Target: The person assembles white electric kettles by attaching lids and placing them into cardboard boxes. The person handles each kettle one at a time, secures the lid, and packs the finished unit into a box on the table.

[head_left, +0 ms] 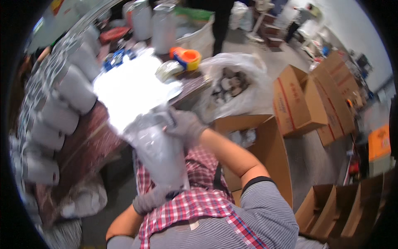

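Right now, you have a pale, rounded bagged container [161, 155] tilted in front of your checked apron [199, 203], just beside the near edge of the dark red table [89, 143]. Your gloved right hand [184, 126] grips its upper end, where loose clear plastic bunches up. Your gloved left hand [152, 200] is at its lower end, touching it, but its fingers are partly hidden, so you cannot tell how far they are closed. Just beyond the container's top, a glaring white stack [128, 87] lies on the table, too bright for detail. An orange, blue and yellow tape dispenser [186, 58] sits past it, and grey containers [74, 89] line the table's left side. To your right are an open cardboard box [265, 153] and, farther off, a translucent plastic bag [255, 97] with brownish and white pieces inside
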The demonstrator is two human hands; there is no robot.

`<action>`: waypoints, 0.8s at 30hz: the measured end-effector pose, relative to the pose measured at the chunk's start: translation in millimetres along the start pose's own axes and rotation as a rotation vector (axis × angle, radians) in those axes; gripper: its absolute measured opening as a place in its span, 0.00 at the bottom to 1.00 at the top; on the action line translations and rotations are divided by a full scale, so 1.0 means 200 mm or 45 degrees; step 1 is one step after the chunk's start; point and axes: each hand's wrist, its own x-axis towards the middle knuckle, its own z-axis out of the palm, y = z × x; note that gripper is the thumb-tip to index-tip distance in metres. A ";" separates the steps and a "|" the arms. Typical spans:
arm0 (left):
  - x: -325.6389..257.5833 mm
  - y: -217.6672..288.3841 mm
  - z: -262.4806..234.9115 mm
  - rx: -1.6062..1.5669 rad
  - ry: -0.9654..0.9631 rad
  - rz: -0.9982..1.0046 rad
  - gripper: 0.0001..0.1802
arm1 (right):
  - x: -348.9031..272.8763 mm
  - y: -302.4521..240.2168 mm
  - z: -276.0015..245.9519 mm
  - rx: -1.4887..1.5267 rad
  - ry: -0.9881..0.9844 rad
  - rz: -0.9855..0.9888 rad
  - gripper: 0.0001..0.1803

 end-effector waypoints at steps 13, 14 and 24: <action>0.14 0.15 -0.21 -0.038 -0.408 -0.343 0.29 | -0.42 0.44 -0.50 0.717 -0.057 0.515 0.21; 0.26 0.24 -0.26 -0.003 -0.401 -0.266 0.22 | -0.57 0.44 -0.61 0.733 0.062 0.546 0.21; 1.33 -0.12 0.05 0.782 -0.319 0.262 0.41 | -1.86 1.01 -0.67 0.774 0.663 1.562 0.11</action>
